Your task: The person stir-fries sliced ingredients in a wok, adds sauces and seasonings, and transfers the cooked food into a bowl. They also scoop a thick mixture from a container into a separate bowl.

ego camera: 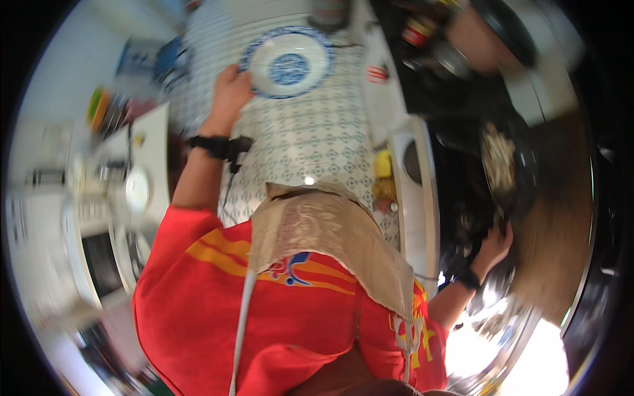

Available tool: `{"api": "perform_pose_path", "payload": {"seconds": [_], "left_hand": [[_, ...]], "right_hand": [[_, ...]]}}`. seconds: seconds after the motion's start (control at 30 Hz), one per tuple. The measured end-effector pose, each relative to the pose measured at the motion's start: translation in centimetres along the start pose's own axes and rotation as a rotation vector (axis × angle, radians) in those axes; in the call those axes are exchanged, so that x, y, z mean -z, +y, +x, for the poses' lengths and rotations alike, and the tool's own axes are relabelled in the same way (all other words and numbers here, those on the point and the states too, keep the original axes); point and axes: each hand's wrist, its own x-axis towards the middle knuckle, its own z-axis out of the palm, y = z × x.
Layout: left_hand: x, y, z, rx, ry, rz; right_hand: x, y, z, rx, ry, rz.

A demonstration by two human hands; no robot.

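My left hand (233,94) grips the rim of a white plate with blue patterning (290,69), held out over the tiled floor. The plate's blue centre medallion faces me, and the fingers beneath its edge are hidden. To the right, my right hand (495,245) is closed around the handle of a dark frying pan or wok (527,171) over the black stove area. Pale, strip-like pieces of food (499,156) lie in the pan; blur keeps me from telling what they are. A black strap (218,146) circles my left wrist, and another my right.
A black countertop (436,99) along the right carries jars and a pot with a dark lid (502,29). Yellow-capped bottles (382,166) stand low beside the cabinet. On the left, a white table (153,128) bears a white plate (137,187). Patterned tiles (307,148) cover the floor.
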Motion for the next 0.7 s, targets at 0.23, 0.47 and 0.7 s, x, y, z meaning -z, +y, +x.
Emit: {"api": "perform_pose_path", "payload": {"seconds": [0.23, 0.47, 0.7], "left_hand": [[8.0, -7.3, -9.7, 0.118, 0.369, 0.125], [18.5, -15.7, -14.5, 0.308, 0.702, 0.016], [27.4, -28.3, -9.5, 0.485, 0.965, 0.249]], "right_hand": [[-0.8, -0.3, 2.6, -0.178, -0.153, -0.107], [-1.1, -6.7, -0.7, 0.442, 0.147, -0.836], [-11.9, -18.0, -8.8, 0.85, 0.08, -0.231]]}}
